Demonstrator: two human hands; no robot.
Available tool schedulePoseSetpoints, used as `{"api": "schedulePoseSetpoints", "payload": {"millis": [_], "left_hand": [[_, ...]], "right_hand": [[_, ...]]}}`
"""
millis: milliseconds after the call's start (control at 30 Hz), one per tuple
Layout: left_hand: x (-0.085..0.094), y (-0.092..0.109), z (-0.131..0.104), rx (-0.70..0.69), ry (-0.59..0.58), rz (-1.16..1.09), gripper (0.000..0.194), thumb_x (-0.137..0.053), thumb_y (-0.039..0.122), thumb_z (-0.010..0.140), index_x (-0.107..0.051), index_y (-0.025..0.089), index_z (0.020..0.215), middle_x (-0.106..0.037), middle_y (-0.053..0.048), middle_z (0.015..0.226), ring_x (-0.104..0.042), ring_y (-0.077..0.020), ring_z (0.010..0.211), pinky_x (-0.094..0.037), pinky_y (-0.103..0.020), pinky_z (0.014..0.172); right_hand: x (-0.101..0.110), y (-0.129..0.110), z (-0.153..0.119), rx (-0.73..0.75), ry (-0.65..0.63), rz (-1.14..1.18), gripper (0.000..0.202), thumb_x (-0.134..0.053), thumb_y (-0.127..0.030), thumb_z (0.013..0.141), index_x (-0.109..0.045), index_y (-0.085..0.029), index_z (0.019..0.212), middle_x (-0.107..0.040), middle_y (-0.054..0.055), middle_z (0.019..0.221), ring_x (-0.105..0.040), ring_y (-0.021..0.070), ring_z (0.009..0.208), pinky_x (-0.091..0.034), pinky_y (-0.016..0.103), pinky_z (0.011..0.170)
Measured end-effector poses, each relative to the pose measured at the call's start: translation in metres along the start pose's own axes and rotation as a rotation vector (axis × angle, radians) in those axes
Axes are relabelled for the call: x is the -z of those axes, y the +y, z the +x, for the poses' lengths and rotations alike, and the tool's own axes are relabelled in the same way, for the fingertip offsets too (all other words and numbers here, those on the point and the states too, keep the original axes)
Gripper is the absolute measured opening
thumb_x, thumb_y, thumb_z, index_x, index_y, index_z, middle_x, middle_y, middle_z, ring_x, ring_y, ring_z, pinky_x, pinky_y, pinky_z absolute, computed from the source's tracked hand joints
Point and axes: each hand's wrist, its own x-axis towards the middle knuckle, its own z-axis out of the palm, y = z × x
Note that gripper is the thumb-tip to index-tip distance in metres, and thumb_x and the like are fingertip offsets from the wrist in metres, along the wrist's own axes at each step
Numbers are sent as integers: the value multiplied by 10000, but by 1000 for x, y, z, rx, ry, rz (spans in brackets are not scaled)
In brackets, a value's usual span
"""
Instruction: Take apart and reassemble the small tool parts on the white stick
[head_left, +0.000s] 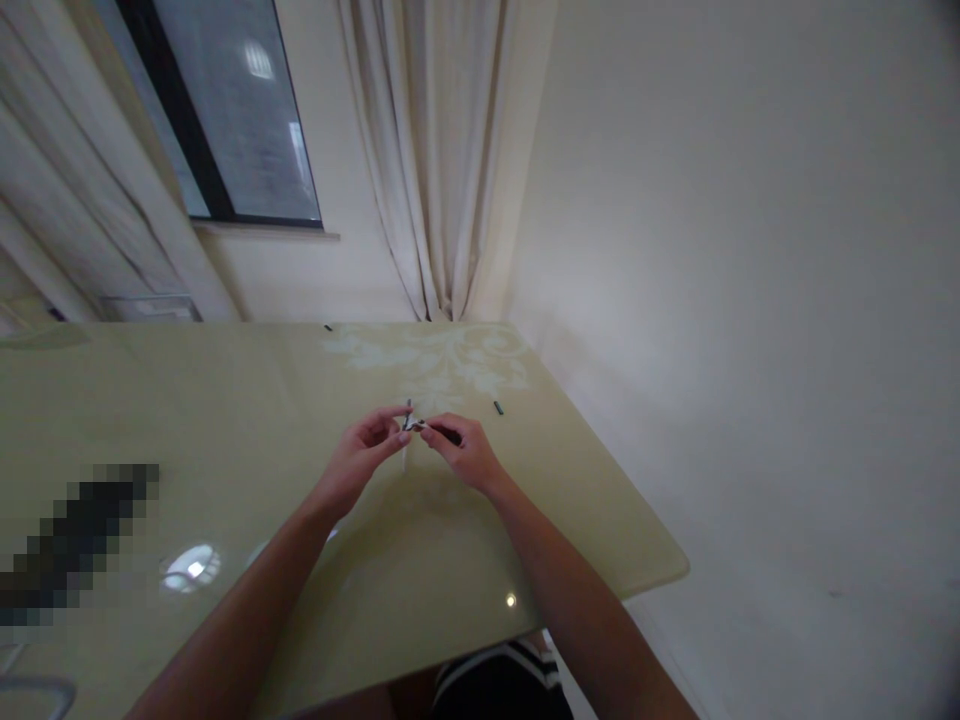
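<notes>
My left hand [373, 440] and my right hand [460, 447] meet above the glossy table, fingertips almost touching. Between them is a small silvery and dark object [412, 426], too small to name. A thin dark part of it points up by the left fingertips. Thumb and fingers of my left hand pinch its left side. The right thumb and forefinger close on its right end. Beyond my right hand, a short dark stick-like piece [499, 408] lies on the table. Another small dark piece [328, 327] lies near the far edge.
The pale green table [600, 510] has a white floral pattern and ends on the right beside a white wall [750, 300]. Behind it hang curtains [427, 150] next to a window [240, 110]. A pixelated dark shape [82, 540] is at left, above a grey curved rod [45, 685].
</notes>
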Motion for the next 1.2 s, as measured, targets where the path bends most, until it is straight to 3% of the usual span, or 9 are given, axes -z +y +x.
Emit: {"api": "schedulePoseSetpoints", "payload": {"millis": [333, 533, 667, 733, 833, 967, 1100, 1200], "left_hand": [[2, 3, 0, -15, 22, 64, 511, -860, 511, 716, -763, 214, 1121, -485, 41, 711, -483, -124, 686, -398, -238, 654], [3, 0, 1, -20, 45, 87, 567, -823, 571, 750, -745, 206, 1177, -590, 8, 776, -499, -134, 724, -400, -240, 665], [6, -3, 2, -38, 81, 112, 567, -798, 600, 764, -744, 210, 1171, -563, 23, 748, -491, -128, 697, -391, -233, 644], [8, -6, 4, -49, 123, 149, 566, -772, 618, 777, -735, 210, 1167, -550, 31, 734, -486, -126, 669, -378, -234, 624], [10, -15, 6, -63, 155, 320, 491, -725, 631, 797, -740, 186, 1005, -573, 20, 689, -481, -139, 612, -345, -254, 582], [8, -29, 4, -56, 79, 766, 418, -635, 612, 852, -675, 202, 777, -618, -29, 663, -525, -187, 600, -334, -297, 597], [4, -35, -3, -67, -17, 1143, 424, -589, 633, 873, -577, 223, 765, -650, -64, 751, -586, -234, 705, -345, -313, 655], [3, -35, -4, -83, -76, 1279, 386, -520, 561, 927, -529, 230, 730, -642, -72, 762, -586, -243, 725, -330, -318, 661]], "right_hand": [[1, 1, 1, -12, 6, -14, 322, -689, -467, 924, -801, -179, 1014, -743, 56, 859, -630, 167, 770, -467, 263, 692], [-1, 2, 1, -32, 0, -23, 319, -685, -453, 923, -798, -174, 1029, -730, 44, 822, -601, 150, 718, -444, 249, 659], [2, 7, 6, -79, -6, -15, 312, -687, -452, 914, -799, -181, 1019, -719, 32, 779, -596, 146, 690, -442, 249, 648], [13, 14, 11, -95, 50, -6, 316, -675, -457, 912, -803, -178, 987, -732, 43, 809, -618, 154, 718, -460, 258, 678], [49, 32, 18, -143, 265, -95, 315, -656, -458, 907, -815, -188, 938, -770, 76, 946, -672, 188, 869, -485, 295, 811], [105, 59, 15, -393, 553, -385, 366, -610, -445, 919, -828, -150, 928, -780, 91, 867, -692, 231, 841, -480, 315, 790], [124, 75, 7, -605, 578, -533, 343, -633, -413, 913, -833, -138, 959, -791, 131, 921, -719, 254, 871, -482, 310, 768], [118, 79, 6, -589, 541, -613, 300, -663, -391, 898, -832, -156, 979, -791, 150, 980, -724, 264, 910, -492, 310, 767]]}}
